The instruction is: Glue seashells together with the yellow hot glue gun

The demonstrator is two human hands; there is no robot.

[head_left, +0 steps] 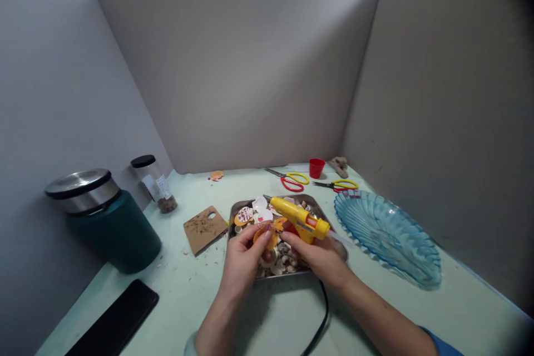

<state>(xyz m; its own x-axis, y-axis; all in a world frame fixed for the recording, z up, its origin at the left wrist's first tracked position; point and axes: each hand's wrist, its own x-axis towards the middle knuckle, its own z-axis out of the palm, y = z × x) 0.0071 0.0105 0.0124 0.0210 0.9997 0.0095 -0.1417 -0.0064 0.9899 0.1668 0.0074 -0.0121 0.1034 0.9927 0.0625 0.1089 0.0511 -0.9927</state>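
Over the tray (232, 217) by the tabletop's (192, 289) near edge, our left hand (244, 258) pinches an orange shell (267, 236) under the glue gun (298, 218) clasped in our right hand (319, 257), so we would steady both wrists and keep that pinch clear of the nozzle (266, 197)

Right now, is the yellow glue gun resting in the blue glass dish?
No, the right hand holds the yellow plastic glue gun above the square metal tray, left of the blue scalloped glass dish.

The right hand (321, 258) holds a yellow glue gun (298, 218) over a metal tray (232, 221). The left hand (244, 258) pinches an orange shell (267, 235). A blue dish (387, 233) sits at three o'clock.
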